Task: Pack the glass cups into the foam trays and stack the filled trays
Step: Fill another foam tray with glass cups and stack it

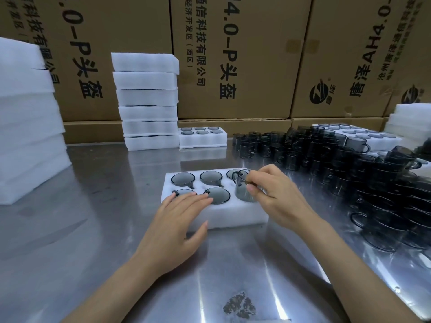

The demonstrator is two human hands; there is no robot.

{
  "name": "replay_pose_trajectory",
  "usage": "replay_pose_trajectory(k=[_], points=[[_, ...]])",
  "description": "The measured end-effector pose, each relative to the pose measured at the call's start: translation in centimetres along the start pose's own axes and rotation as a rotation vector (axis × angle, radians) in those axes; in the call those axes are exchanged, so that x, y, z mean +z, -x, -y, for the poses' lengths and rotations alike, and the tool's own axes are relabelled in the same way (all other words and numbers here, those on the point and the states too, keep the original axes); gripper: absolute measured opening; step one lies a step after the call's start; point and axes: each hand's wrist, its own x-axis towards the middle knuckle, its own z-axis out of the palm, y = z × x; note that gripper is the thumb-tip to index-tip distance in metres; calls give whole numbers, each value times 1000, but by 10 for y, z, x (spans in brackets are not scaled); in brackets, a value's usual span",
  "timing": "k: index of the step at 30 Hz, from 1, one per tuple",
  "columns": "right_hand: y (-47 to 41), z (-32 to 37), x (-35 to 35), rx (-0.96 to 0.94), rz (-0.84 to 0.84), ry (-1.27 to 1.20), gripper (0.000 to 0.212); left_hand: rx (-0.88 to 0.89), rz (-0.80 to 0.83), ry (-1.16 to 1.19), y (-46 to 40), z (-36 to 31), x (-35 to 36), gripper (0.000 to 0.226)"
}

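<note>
A white foam tray (pixel 233 214) lies on the steel table in front of me, with smoky glass cups seated in several of its holes. My right hand (pixel 272 190) pinches a grey glass cup (pixel 242 188) by its rim, the cup standing tilted in the tray's near right hole. My left hand (pixel 179 220) rests flat, fingers straight, on the tray's near left corner and partly covers one seated cup.
A crowd of loose grey cups (pixel 349 164) fills the table's right side. A stack of filled trays (pixel 149 101) and a single filled tray (pixel 203 137) stand at the back. Foam trays (pixel 28 122) are piled at left; cardboard boxes (pixel 233 54) wall the rear.
</note>
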Motion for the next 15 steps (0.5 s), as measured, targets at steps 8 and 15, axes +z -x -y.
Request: replay_pose_trajectory(k=[8,15], points=[[2,-4,1,23,51,-10,8,-21,3,-31,-1,-4,0,48],[1,-4,-1,88,-55,-99,46,29,-20,-84,-18,-26,9,54]])
